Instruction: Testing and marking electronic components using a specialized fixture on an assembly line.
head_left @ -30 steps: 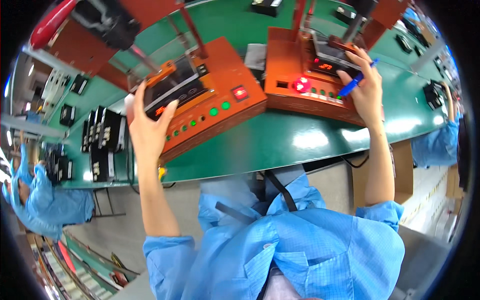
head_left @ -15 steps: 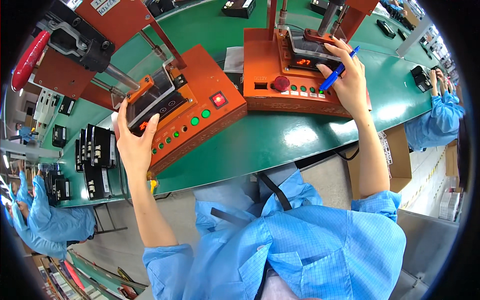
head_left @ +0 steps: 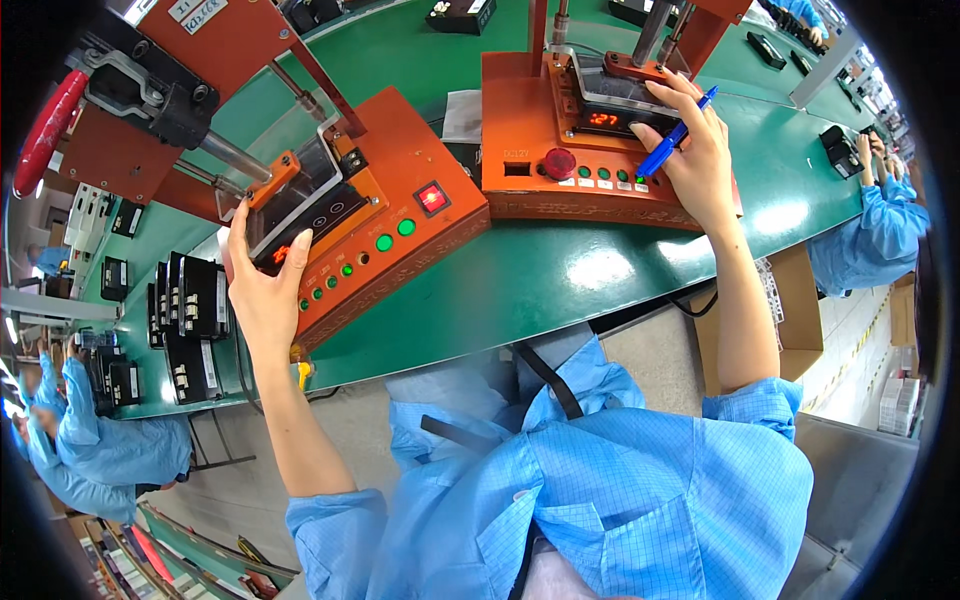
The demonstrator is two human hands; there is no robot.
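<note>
My left hand reaches to an orange test fixture on the left. Its thumb and forefinger span the near-left end of a black display module seated there, with red lit digits partly behind the thumb. An orange clamp bar presses over that module. At the right-hand orange fixture, my right hand keeps a blue pen in its grip. The fingertips of that hand also touch a second black display module, whose red digits are lit.
A red lever handle rises at the far left. Several black modules stand on the green bench left of my left arm. A cardboard box lies below the bench at right. Co-workers in blue sleeves sit at both sides.
The whole view has shifted very slightly. Both hands keep their places at the two modules, and the pen stays in my right hand.
</note>
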